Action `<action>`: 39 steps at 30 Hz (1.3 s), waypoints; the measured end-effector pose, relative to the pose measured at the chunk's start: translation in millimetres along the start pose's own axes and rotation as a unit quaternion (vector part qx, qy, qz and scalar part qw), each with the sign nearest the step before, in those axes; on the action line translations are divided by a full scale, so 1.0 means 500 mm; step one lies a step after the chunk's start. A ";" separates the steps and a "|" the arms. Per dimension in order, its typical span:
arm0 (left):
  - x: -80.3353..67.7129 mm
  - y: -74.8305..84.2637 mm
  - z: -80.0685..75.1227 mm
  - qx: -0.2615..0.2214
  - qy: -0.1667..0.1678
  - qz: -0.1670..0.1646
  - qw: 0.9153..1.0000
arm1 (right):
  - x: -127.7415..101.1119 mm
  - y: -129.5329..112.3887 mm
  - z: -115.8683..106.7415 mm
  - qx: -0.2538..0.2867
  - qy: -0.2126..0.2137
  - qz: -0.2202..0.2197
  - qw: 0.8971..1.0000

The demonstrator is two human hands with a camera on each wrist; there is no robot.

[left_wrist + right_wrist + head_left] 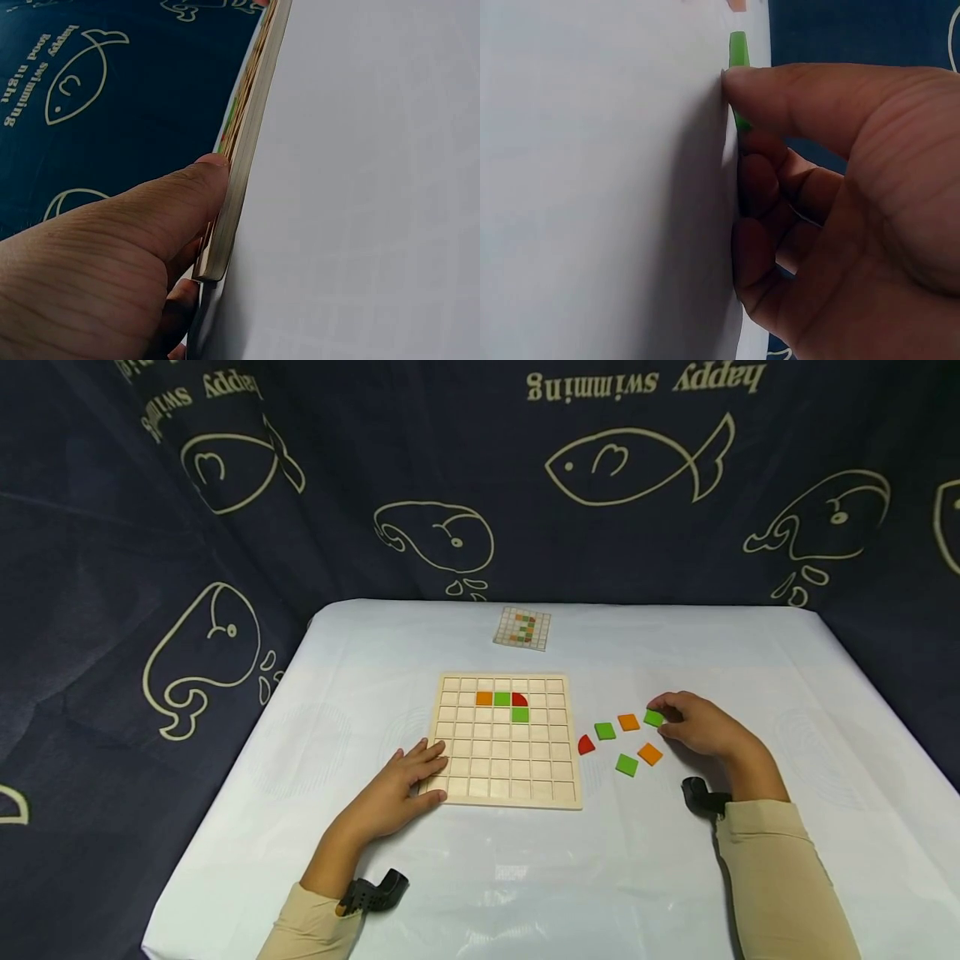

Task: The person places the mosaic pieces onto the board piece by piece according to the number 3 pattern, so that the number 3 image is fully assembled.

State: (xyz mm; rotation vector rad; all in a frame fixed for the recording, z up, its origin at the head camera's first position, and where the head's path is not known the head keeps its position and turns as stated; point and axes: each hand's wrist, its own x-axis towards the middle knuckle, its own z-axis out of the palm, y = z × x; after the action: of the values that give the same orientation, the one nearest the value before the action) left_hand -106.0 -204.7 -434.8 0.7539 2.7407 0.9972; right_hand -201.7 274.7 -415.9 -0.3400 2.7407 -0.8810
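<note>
My left hand (405, 785) rests at the lower left edge of a wooden grid board (501, 802), its fingers spread over the rim. In the left wrist view the thumb (202, 176) lies against the board's side (251, 127). On the board sit an orange tile (484, 699), a green tile (502, 699), a red quarter-round tile (519, 700) and, below the red one, another green tile (520, 715). Right of the board, my right hand (701, 724) pinches a green square tile (654, 717) between thumb and fingers, at the tabletop. The right wrist view shows this green tile (739, 49) partly hidden by the thumb.
Between board and right hand lie a red quarter-round tile (586, 745), green tiles (604, 731) and orange tiles (628, 722). A pattern card (522, 628) lies behind the board on the white tabletop (525, 877). Dark printed fabric (480, 468) hangs behind the table.
</note>
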 end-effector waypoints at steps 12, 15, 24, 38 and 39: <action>0.000 0.000 0.002 -0.002 -0.001 0.000 1.000 | 0.003 0.000 0.003 -0.003 -0.005 -0.011 1.000; 0.000 0.000 0.002 -0.003 -0.001 -0.001 1.000 | 0.002 -0.005 -0.001 -0.001 -0.005 -0.017 1.000; -0.001 0.002 -0.001 -0.003 -0.003 -0.002 1.000 | -0.003 -0.018 -0.007 0.003 0.000 -0.015 1.000; 0.000 0.005 -0.002 -0.004 -0.002 -0.003 1.000 | 0.014 -0.063 -0.010 0.012 -0.003 -0.018 1.000; 0.000 0.005 -0.002 -0.005 -0.002 -0.003 1.000 | 0.016 -0.066 -0.009 0.015 -0.003 -0.020 1.000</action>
State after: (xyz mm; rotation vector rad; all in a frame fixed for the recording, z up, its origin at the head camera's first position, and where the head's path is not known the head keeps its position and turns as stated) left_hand -105.2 -203.6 -432.4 0.7462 2.7311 1.0054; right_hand -205.8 248.6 -393.8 -0.3916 2.7207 -0.9280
